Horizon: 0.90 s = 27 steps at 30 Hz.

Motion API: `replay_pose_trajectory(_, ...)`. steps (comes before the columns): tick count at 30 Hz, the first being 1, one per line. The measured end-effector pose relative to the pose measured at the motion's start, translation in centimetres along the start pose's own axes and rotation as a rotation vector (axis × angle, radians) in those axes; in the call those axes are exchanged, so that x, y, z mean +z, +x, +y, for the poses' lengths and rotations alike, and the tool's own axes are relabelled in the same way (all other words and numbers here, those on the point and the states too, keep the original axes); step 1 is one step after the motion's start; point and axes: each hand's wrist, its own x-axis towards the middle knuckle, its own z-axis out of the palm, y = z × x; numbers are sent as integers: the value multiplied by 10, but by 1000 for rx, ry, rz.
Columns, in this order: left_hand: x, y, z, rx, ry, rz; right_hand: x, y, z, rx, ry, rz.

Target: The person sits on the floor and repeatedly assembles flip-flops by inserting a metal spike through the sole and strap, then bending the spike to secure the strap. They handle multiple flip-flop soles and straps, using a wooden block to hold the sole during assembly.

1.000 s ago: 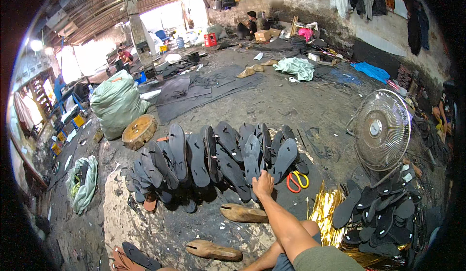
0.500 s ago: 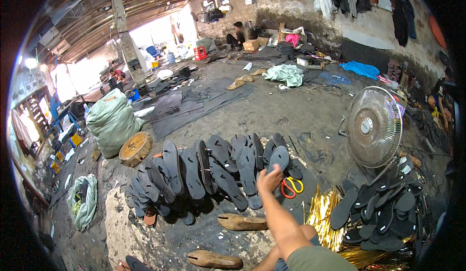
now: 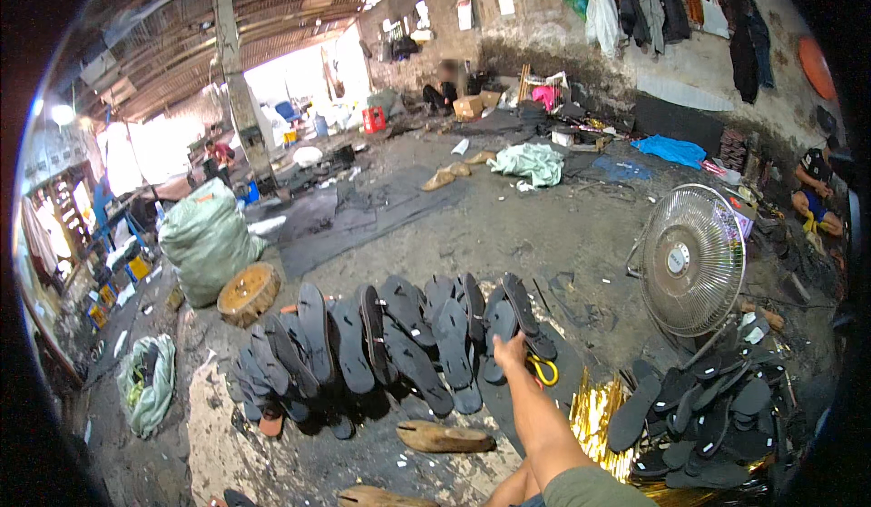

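Note:
My right hand [image 3: 511, 353] reaches in from the lower right, thumb to the left, and grips the near end of a dark sandal [image 3: 498, 325] at the right end of a crowded row. Its fingertips are partly hidden behind the hand. Another dark sandal [image 3: 519, 302] leans just beyond it. Several more sandals [image 3: 352, 348] stand tilted side by side to the left. Beside the wrist lie yellow-handled scissors [image 3: 545, 370], partly covered by the arm. My left hand is out of view.
Wooden shoe lasts [image 3: 445, 436] lie in front of the row. Loose black soles [image 3: 712, 416] and gold strips [image 3: 594, 416] are piled at right, below a standing fan [image 3: 692, 260]. A round wood block [image 3: 248, 295] and a large sack [image 3: 209, 239] stand at left. Other people sit farther off.
My right hand has shifted slightly lower in the picture and now grips a sandal's near end. The forearm covers more of the scissors. The whole view has tilted a little.

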Motion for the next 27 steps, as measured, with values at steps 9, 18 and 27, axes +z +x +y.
replay_pose_trajectory(9, 1, -32, 19, -3, 129, 114, -49, -17, -23, -194, 152, 275)
replay_pose_trajectory(18, 155, 17, -4, 54, -24, -274, -140, -389, -18, -430, 556, -1347)
replay_pose_trajectory(27, 153, -83, -42, -11, -128, -469, -186, -402, -29, -443, 579, -1507)
